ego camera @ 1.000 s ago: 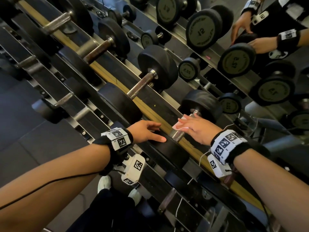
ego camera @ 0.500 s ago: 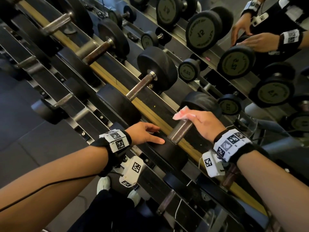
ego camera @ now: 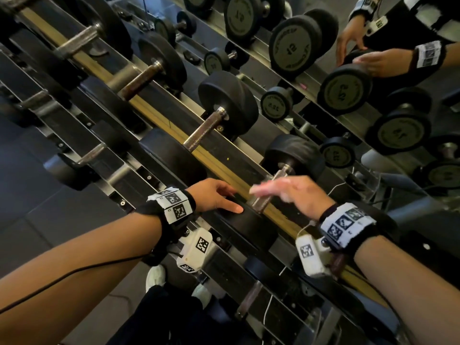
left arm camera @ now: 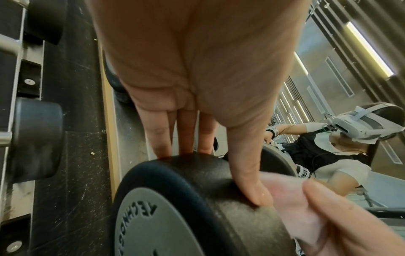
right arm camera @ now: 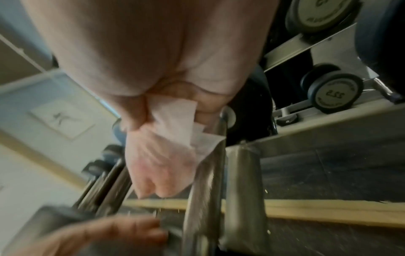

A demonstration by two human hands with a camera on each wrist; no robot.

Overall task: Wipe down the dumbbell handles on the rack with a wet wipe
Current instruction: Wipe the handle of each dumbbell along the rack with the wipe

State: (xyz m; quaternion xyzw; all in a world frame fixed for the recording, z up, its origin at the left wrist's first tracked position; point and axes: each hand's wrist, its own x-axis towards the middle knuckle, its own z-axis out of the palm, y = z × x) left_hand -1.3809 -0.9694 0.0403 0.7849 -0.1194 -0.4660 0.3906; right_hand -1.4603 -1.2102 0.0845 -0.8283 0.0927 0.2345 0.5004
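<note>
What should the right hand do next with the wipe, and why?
Probably bring the right hand back down so the wipe wraps the handle, then stroke along it again. The wipe sits beside the bar rather than around it, and the hand is blurred just above. The left hand rests on the near weight, which should steady it.

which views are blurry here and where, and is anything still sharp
Head view: only the right hand and wet wipe smear; dumbbells sharp. Right wrist view: blurred nearly throughout, the handle streaked. Left wrist view: left hand and dumbbell head fairly crisp, edges stretched.
</note>
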